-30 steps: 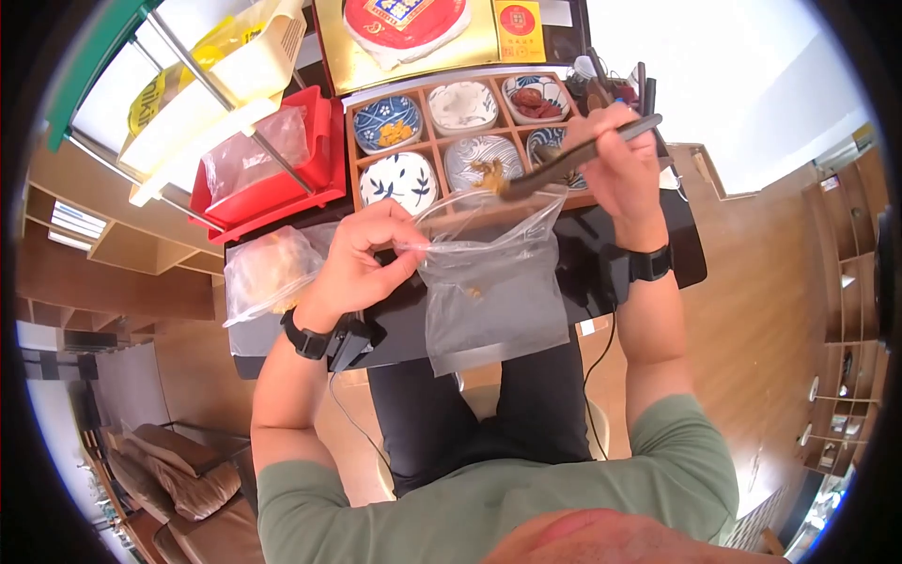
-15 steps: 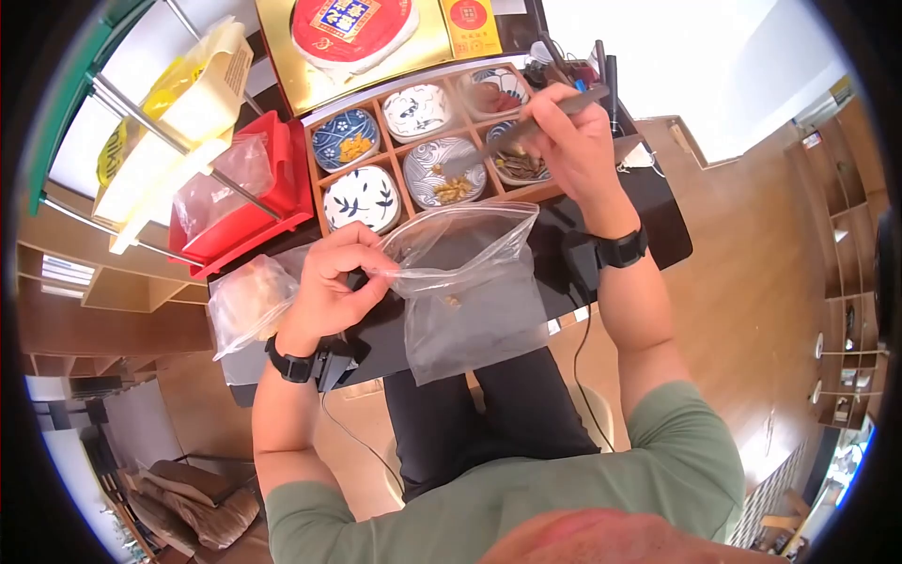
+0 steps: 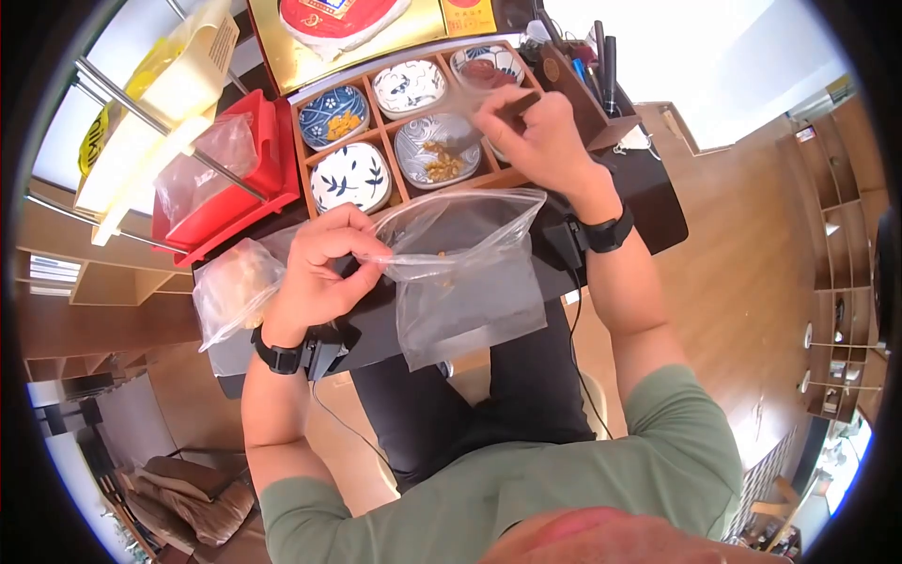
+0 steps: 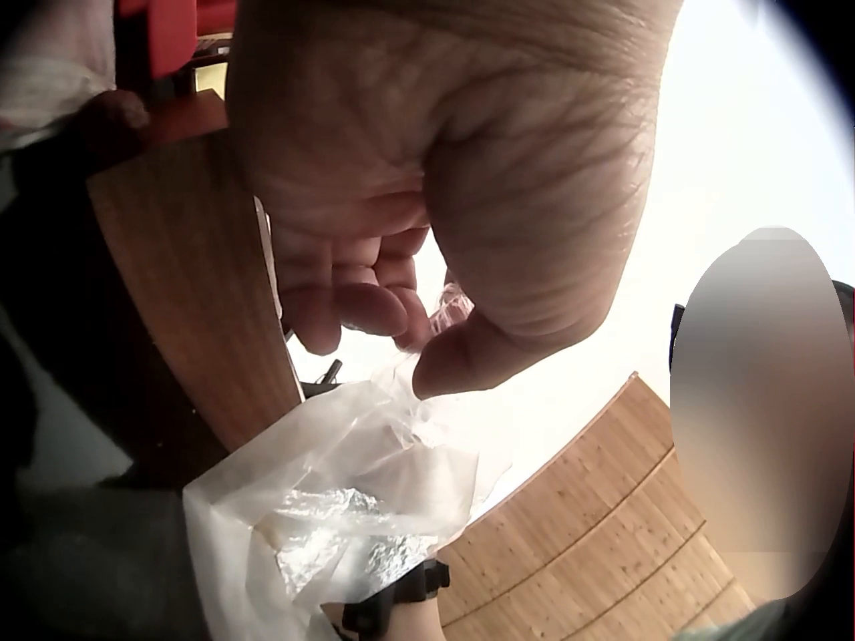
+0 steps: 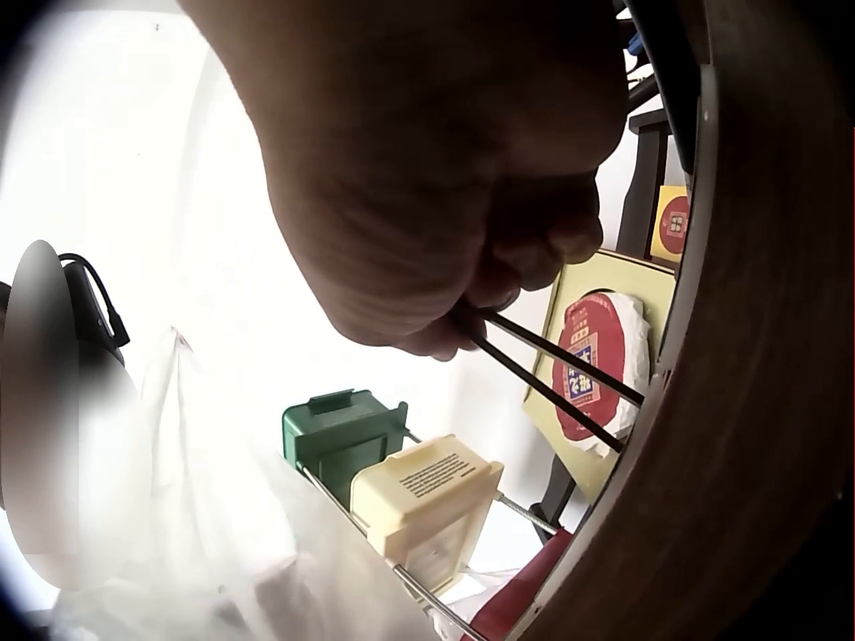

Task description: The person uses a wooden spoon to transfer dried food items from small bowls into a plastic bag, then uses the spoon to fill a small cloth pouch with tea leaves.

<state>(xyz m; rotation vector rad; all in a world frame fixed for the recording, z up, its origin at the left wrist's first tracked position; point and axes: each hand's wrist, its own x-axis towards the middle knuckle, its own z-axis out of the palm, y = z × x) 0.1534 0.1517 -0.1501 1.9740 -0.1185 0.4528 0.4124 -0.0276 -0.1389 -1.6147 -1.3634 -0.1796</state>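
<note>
My left hand (image 3: 329, 268) pinches the rim of a clear plastic zip bag (image 3: 470, 315), which hangs with its mouth spread. A small yellowish piece (image 3: 443, 273) shows inside it. Held in my right hand (image 3: 545, 141) are slim dark tongs (image 5: 561, 357), their two arms apart in the right wrist view. Blurred in the head view, their tips reach over the grey patterned bowl (image 3: 412, 141), where yellow-brown dried bits (image 3: 442, 164) lie. The bowl sits in a divided wooden tray (image 3: 382, 127). In the left wrist view, thumb and fingers meet at the bag's top.
Blue bowl (image 3: 319, 111) with orange pieces, leaf-patterned bowl (image 3: 348, 179) and a bowl of dark red pieces (image 3: 460, 61) share the tray. A red bin (image 3: 272, 155) stands left, a filled plastic bag (image 3: 240, 287) below it. Pens (image 3: 609, 75) stand in a wooden holder at right.
My right hand has carried the tongs from the bag's mouth back over the grey bowl. My left hand keeps its pinch on the bag. The head view has shifted.
</note>
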